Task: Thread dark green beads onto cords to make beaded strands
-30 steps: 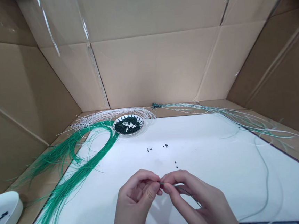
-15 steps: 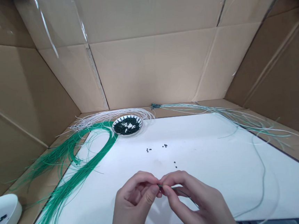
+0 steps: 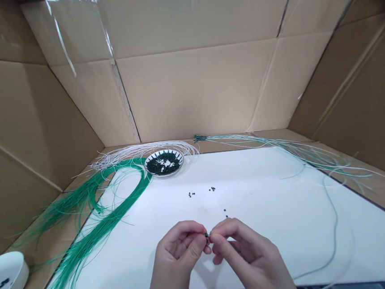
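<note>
My left hand [image 3: 179,256] and my right hand [image 3: 248,252] meet low in the middle of the view, over the white board. Between the left thumb and index finger sits a tiny dark bead [image 3: 206,235], with possibly another hidden by the fingertips. My right thumb and index finger pinch the end of a thin green cord right beside it; whether the cord passes through the bead is too small to tell. A green cord [image 3: 336,226] and a paler one curve over the board to the right. Several loose dark beads [image 3: 212,189] lie just beyond my hands.
A patterned dish [image 3: 165,174] of dark beads stands at the back. Green cords [image 3: 117,212] spread along the left, white cords [image 3: 139,149] behind them. A knotted bundle of strands [image 3: 200,138] lies back right. A white bowl [image 3: 20,272] sits far left. Cardboard walls [image 3: 201,89] enclose the board.
My right fingertips have shifted slightly, and the bead at my left fingertips now shows more. The cord stretch that showed below my right fingers is now hidden.
</note>
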Available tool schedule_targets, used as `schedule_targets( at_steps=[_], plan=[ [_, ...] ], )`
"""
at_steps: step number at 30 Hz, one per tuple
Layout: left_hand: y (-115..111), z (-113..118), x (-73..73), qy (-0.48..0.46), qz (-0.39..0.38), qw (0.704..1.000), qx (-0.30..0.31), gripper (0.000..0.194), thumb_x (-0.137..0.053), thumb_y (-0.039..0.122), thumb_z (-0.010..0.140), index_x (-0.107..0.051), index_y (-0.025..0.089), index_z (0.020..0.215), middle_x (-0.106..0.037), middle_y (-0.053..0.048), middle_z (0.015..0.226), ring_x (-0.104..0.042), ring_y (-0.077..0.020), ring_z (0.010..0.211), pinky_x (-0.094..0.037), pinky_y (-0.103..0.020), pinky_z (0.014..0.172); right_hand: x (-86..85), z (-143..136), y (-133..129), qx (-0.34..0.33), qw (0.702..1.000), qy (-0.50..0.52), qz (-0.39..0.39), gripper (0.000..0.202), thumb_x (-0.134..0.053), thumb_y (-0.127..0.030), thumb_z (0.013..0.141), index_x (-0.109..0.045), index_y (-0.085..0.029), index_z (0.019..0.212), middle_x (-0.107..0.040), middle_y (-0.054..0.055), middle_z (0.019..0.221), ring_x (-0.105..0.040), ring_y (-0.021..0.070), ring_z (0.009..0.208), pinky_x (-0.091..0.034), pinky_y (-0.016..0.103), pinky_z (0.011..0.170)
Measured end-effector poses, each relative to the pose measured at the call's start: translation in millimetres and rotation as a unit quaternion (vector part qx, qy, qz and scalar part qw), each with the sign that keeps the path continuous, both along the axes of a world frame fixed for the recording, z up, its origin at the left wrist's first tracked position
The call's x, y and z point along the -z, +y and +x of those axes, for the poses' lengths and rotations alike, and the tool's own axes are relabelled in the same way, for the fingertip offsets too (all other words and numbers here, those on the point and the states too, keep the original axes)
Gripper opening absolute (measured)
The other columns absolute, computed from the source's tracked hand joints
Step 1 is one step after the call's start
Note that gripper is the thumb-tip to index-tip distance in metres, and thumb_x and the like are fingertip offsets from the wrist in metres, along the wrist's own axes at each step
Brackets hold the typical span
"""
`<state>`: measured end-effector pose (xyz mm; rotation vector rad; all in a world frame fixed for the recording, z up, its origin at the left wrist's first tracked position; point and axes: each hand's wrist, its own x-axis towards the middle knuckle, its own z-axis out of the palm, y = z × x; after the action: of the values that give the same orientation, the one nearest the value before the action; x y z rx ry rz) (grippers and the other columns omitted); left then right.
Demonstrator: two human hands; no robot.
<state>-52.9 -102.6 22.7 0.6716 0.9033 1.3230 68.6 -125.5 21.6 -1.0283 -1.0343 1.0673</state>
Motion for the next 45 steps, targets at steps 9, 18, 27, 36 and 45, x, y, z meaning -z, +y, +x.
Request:
schedule_targets(
  at_steps=[9, 18, 27, 36, 45],
  plan=[
    [1.3, 1.8, 1.7, 0.02, 0.005, 1.0, 0.019, 0.026, -0.095, 0.033, 0.055, -0.077, 0.017, 0.065, -0.07, 0.002, 0.063, -0.063, -0.0083, 0.055, -0.05, -0.015, 0.059, 6.4, 9.7, -0.2, 0.012, 0.991, -0.133, 0.004, 0.014, -0.065, -0.034, 0.091, -0.071, -0.025, 0.081, -0.067, -0.001, 0.072, -0.055, 0.0137, 0.061, -0.045, 0.02, 0.053],
    [1.1, -0.9, 7.8, 0.022, 0.003, 0.997, 0.073, 0.024, -0.092, 0.032, 0.062, -0.075, 0.016, 0.068, -0.067, 0.001, 0.065, -0.059, -0.0102, 0.061, -0.046, -0.017, 0.064, 9.8, 17.1, -1.2, -0.013, 0.974, -0.225, 0.029, 0.014, -0.058, -0.029, 0.093, -0.069, -0.026, 0.085, -0.063, -0.001, 0.075, -0.055, 0.0152, 0.064, -0.042, 0.024, 0.057],
    [5.6, -0.3, 10.2, 0.027, -0.011, 0.998, 0.059, 0.027, -0.092, 0.034, 0.061, -0.075, 0.016, 0.07, -0.066, 0.0, 0.066, -0.058, -0.0119, 0.063, -0.045, -0.02, 0.066, 11.3, 12.2, 3.3, -0.004, 0.972, -0.235, -0.001, 0.016, -0.05, -0.03, 0.092, -0.056, -0.023, 0.079, -0.056, -0.002, 0.074, -0.052, 0.0139, 0.063, -0.043, 0.023, 0.058],
    [7.5, -4.3, 5.2, 0.038, -0.006, 0.999, 0.007, 0.031, -0.094, 0.036, 0.057, -0.075, 0.015, 0.069, -0.065, 0.0, 0.065, -0.057, -0.0112, 0.061, -0.045, -0.02, 0.064, 8.9, 44.5, -2.0, 0.0, 0.969, -0.217, -0.116, 0.034, -0.062, -0.052, 0.087, -0.067, -0.023, 0.105, -0.072, 0.006, 0.101, -0.071, 0.0202, 0.087, -0.058, 0.023, 0.073],
    [1.9, -1.2, 0.6, 0.014, -0.002, 1.0, 0.019, 0.036, -0.096, 0.039, 0.054, -0.073, 0.015, 0.069, -0.064, 0.001, 0.062, -0.058, -0.0112, 0.06, -0.047, -0.02, 0.063, 2.0, 1.7, 7.7, -0.021, 0.997, -0.074, -0.025, 0.02, -0.069, -0.036, 0.087, -0.069, -0.02, 0.074, -0.071, 0.002, 0.075, -0.069, 0.0166, 0.072, -0.056, 0.021, 0.069]
  ],
)
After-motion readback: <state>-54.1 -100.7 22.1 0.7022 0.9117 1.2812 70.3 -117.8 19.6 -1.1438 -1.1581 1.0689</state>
